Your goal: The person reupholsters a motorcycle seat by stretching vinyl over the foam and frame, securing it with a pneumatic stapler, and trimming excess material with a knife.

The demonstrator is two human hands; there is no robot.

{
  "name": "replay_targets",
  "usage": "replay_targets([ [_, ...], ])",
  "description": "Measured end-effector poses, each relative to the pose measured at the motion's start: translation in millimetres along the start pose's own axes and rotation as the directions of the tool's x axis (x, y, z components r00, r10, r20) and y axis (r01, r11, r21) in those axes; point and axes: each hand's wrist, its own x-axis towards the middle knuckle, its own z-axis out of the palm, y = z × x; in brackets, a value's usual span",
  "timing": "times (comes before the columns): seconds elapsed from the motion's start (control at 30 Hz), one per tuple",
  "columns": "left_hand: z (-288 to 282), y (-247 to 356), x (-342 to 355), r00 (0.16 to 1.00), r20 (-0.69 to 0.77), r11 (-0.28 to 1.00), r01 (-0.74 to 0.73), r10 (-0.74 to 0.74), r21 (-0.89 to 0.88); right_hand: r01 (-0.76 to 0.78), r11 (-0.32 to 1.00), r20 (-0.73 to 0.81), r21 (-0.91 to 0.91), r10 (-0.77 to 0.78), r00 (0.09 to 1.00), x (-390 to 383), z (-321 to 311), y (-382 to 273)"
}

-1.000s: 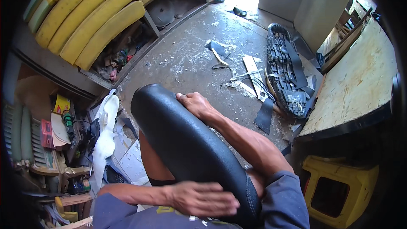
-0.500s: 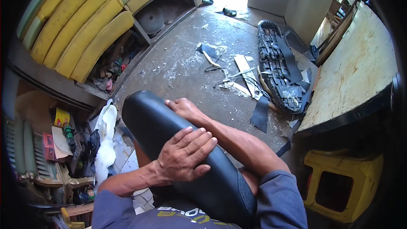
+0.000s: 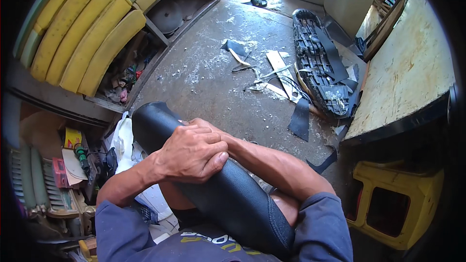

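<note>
A long black vinyl-covered seat lies across my lap, its rounded far end pointing up-left. My left hand rests palm-down on top of the seat near that far end, fingers together and pressing the cover. My right hand is mostly hidden under the left hand; only its knuckles and wrist show, gripping the seat's right edge. My right forearm crosses the seat from the lower right.
A bare black seat base lies upturned on the concrete floor with strips and scraps beside it. Yellow foam pads fill a shelf at left. A wooden tabletop and yellow stool stand at right. Tools clutter the lower left.
My left hand has slid up the seat from its near end to the far end, landing over my right hand. The seat has stayed on my lap.
</note>
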Motion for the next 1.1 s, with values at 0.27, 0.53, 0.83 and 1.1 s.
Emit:
replay_targets([
  [0.27, -3, -27, -70, 0.930, -0.359, 0.936, 0.194, -0.080, 0.295, -0.262, 0.945, -0.287, -0.197, 0.200, 0.937, -7, -5, -46],
  [0.53, -31, -43, -74, 0.979, -0.157, 0.955, 0.165, -0.129, 0.245, 0.080, 0.923, 0.117, -0.375, -0.038, 0.992, 4, 20, -26],
  [0.83, -59, -48, -49, 0.926, 0.171, 0.942, 0.330, -0.337, 0.069, 0.061, 0.998, 0.010, 0.016, -0.061, 0.998, -12, 37, -21],
  [1.1, -65, -58, -84, 0.840, 0.062, 0.837, 0.526, -0.539, 0.150, -0.496, 0.533, -0.482, -0.686, 0.178, 0.858, -189, -60, -140],
])
